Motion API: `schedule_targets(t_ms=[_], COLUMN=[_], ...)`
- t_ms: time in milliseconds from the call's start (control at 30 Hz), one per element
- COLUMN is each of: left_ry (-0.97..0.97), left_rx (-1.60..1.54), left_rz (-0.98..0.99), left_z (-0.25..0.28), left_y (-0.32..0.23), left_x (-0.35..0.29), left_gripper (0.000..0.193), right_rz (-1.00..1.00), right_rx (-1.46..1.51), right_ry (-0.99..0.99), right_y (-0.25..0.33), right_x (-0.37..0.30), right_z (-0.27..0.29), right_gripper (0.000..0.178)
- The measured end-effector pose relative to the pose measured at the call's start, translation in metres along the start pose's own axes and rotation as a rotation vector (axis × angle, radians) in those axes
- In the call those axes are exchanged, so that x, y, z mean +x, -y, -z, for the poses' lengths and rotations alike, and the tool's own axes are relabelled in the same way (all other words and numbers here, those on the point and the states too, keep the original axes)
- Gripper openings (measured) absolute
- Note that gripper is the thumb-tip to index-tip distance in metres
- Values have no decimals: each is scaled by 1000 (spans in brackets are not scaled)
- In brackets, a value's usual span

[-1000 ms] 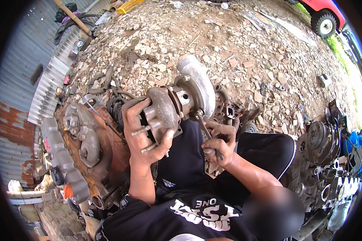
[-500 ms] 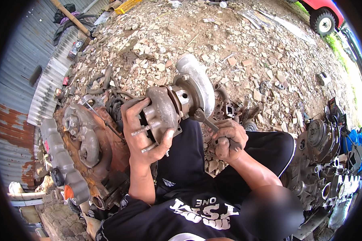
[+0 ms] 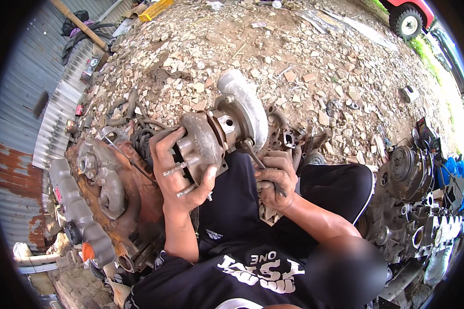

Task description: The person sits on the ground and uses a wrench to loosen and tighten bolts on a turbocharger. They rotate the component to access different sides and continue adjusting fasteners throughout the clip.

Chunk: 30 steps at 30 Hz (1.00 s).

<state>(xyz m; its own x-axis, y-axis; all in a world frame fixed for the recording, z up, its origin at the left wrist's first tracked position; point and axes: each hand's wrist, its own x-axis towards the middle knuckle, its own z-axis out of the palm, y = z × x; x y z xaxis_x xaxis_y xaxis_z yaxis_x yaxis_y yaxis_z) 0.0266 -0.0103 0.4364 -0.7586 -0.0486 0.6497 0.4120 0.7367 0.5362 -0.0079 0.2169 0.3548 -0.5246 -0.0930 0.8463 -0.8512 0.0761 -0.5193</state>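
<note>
1 fisheye view, from the left of 2 lenses worn side by side on the head, looks down and forward from above the black shirt point(image 3: 203, 275). It sits close to the left hand point(image 3: 173, 181) and right hand point(image 3: 277, 183), both mid-picture. Beyond them it takes in the ground point(image 3: 314, 56), from the corrugated wall point(image 3: 20, 123) along its left edge to the red vehicle point(image 3: 423, 7) at its far right corner.

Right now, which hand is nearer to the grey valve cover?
Left. The left hand, gripping the turbocharger, is to the right of the grey valve cover; the right hand, holding the wrench, is farther right.
</note>
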Motion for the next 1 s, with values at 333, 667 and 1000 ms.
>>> schedule_targets(t_ms=[333,667,1000], left_ry=[-28,-55,-24], left_rx=[-35,-91,-27], left_rz=[29,86,21], left_z=[1,3,6], left_y=[-4,4,6], left_x=[-3,-7,-3], left_gripper=[75,74,78], right_rz=[-80,72,-557], right_rx=[18,108,-35], right_ry=[119,126,131], right_y=[2,-21,-5], right_x=[-19,13,107], right_z=[-3,9,1], right_gripper=[12,5,22])
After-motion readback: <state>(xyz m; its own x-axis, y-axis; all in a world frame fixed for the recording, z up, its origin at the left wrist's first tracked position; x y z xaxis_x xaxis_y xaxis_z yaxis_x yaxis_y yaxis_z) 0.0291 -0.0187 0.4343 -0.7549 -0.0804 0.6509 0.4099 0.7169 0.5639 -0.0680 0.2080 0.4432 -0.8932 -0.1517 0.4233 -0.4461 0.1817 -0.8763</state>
